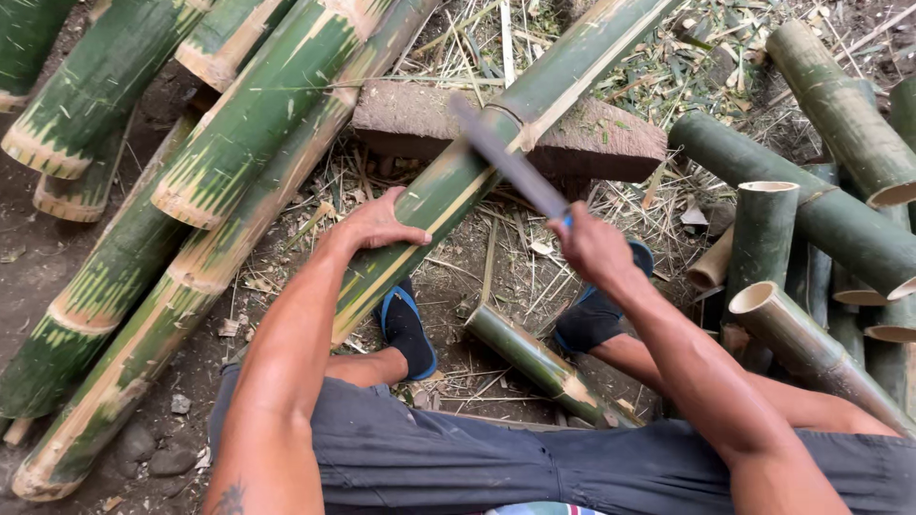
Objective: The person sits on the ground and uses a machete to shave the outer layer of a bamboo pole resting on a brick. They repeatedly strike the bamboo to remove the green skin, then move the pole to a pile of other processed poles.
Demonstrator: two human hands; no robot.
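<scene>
The left hand (377,224) is pressing down on a long green bamboo pole (448,186), fingers together and laid flat over its curved top, thumb stretching out toward three o'clock. That pole is running from seven o'clock near the person's knee up to one o'clock at the top edge, and it is resting across a rough brown block (596,138) lying flat on the ground. The right hand (593,246) is closing tight around the handle of a long dark blade (506,157), fingers wrapped and clamped on it. The blade is angling from the hand toward eleven o'clock, and its far end is crossing over the pole right at a pale node ring; it is blurred, so whether the edge is actually touching the bamboo is hard to say.

Below the pole, at six o'clock from the blade, a short cut bamboo piece (534,358) is lying on the dirt between the person's two feet in blue-edged sandals (408,329). At nine o'clock a stack of thick green poles (239,133) is leaning together, their cut ends showing pale hack marks. At three o'clock hollow cut sections (763,238) are piling up, open ends facing the camera. Dry shavings are covering the ground around the block.
</scene>
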